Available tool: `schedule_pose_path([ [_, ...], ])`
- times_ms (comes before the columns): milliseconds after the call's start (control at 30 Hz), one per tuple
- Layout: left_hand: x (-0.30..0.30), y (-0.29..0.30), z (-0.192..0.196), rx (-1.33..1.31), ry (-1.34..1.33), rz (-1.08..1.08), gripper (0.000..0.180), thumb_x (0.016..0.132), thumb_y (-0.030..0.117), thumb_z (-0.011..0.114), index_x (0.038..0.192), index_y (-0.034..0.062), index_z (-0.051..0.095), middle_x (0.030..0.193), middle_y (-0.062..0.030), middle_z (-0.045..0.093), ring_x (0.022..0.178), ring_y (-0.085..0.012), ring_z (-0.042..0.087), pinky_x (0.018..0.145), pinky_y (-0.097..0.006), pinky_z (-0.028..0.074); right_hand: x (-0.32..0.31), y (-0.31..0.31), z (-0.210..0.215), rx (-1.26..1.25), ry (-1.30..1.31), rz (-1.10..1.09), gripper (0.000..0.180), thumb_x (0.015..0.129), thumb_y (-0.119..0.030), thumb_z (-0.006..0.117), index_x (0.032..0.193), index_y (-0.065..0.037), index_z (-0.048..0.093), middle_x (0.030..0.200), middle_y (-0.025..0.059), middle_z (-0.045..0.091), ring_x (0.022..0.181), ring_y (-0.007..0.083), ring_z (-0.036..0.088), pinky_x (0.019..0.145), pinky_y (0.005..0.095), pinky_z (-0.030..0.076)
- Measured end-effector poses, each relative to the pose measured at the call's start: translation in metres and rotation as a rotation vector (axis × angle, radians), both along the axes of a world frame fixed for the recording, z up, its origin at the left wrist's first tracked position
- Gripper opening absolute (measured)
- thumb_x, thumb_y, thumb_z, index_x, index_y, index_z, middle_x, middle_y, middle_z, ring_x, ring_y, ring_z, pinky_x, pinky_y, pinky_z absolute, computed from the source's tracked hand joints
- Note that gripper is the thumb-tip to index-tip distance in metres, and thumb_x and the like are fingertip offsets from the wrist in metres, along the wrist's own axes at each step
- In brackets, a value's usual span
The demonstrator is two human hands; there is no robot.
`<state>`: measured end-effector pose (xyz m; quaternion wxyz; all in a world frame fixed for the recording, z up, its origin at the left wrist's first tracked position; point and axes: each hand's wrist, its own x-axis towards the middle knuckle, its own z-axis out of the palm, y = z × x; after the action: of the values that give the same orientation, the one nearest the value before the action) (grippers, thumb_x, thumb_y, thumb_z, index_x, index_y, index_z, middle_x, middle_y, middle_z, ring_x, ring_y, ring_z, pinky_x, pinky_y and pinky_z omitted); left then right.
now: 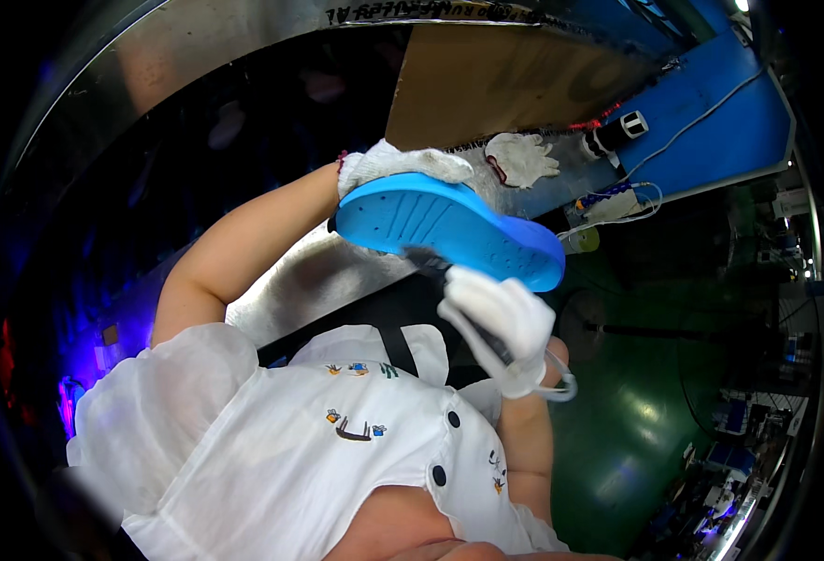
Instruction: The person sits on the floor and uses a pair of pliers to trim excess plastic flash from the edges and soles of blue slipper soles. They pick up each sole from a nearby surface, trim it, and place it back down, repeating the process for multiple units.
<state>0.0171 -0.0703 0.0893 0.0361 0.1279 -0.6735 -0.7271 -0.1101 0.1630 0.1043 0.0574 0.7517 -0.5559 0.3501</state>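
My left hand (402,164), in a white knit glove, grips the far end of a bright blue shoe sole (449,229) held up in front of my chest, its grooved underside facing me. My right hand (501,318), also in a white glove, is closed around a dark-handled brush (430,265) whose bristle end touches the lower edge of the sole. A loose loop of white cord hangs from the right glove.
A spare white glove (522,157) lies on the bench behind the sole, beside a black-and-white tool (613,133) with a white cable. A brown board (496,79) leans at the back, a blue panel (711,131) is at right, and green floor (617,430) lies below.
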Motion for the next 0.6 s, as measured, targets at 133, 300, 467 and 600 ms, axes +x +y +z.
schedule_pose_path([
  [133,0.006,-0.003,0.007,-0.019,-0.089,0.030,0.047,0.096,0.040,0.057,0.132,0.0110,0.058,0.128,-0.0091,0.060,0.112,-0.0182,0.061,0.098,-0.030,0.048,0.005,0.008,0.003,0.012,0.164,0.007,0.027,0.072,-0.013,0.070,0.099,-0.015,0.072,0.107,0.0033,0.071,0.060,0.0174,0.057,0.049,0.0270,0.048],
  [300,0.002,0.003,0.013,0.294,-0.266,0.228,0.040,0.096,0.039,0.058,0.124,0.0121,0.064,0.110,-0.0099,0.067,0.096,-0.0165,0.067,0.088,-0.029,0.055,-0.013,0.007,0.001,-0.084,0.005,-0.098,0.030,0.068,-0.013,0.072,0.098,-0.016,0.072,0.106,0.0005,0.072,0.060,0.0152,0.058,0.050,0.0268,0.048],
  [467,0.007,-0.015,-0.014,0.333,-0.150,0.246,0.052,0.089,0.047,0.065,0.122,0.0070,0.064,0.103,-0.0136,0.069,0.085,-0.0199,0.070,0.074,-0.033,0.060,-0.004,0.016,0.018,-0.036,0.056,-0.036,0.029,0.065,-0.008,0.076,0.094,-0.011,0.072,0.100,0.0072,0.072,0.060,0.0202,0.059,0.052,0.0277,0.049],
  [600,0.017,-0.016,0.005,0.411,-0.127,0.060,0.080,0.086,0.064,0.059,0.128,-0.0034,0.058,0.100,-0.0258,0.068,0.078,-0.0309,0.071,0.058,-0.039,0.059,-0.018,0.016,0.018,0.001,0.030,-0.024,0.029,0.065,-0.005,0.081,0.092,-0.008,0.072,0.098,0.0114,0.073,0.060,0.0214,0.059,0.053,0.0276,0.049],
])
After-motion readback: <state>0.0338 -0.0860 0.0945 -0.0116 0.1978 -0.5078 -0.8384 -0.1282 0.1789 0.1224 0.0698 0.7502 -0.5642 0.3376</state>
